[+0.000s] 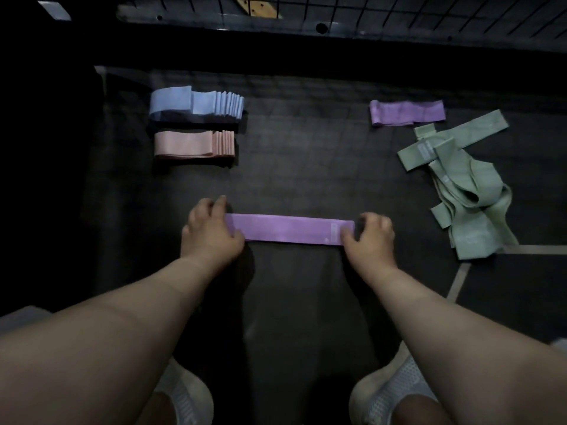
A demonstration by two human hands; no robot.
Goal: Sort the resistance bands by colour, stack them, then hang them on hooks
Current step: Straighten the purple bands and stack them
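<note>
A purple band (pixel 288 229) lies flat on the dark floor mat in front of me. My left hand (pixel 208 230) pinches its left end and my right hand (pixel 369 236) pinches its right end, thumbs on top. At the far left sit two neat stacks: blue bands (pixel 196 103) behind, pink bands (pixel 193 144) in front. A second purple band (pixel 406 112) lies at the far right. Beside it sprawls a loose heap of green bands (pixel 460 179).
A black wire grid panel (pixel 399 10) stands along the far edge, with a wooden piece (pixel 256 6) behind it. My two pale shoes (pixel 395 391) show at the bottom. Pale tape lines (pixel 460 277) cross the mat at the right.
</note>
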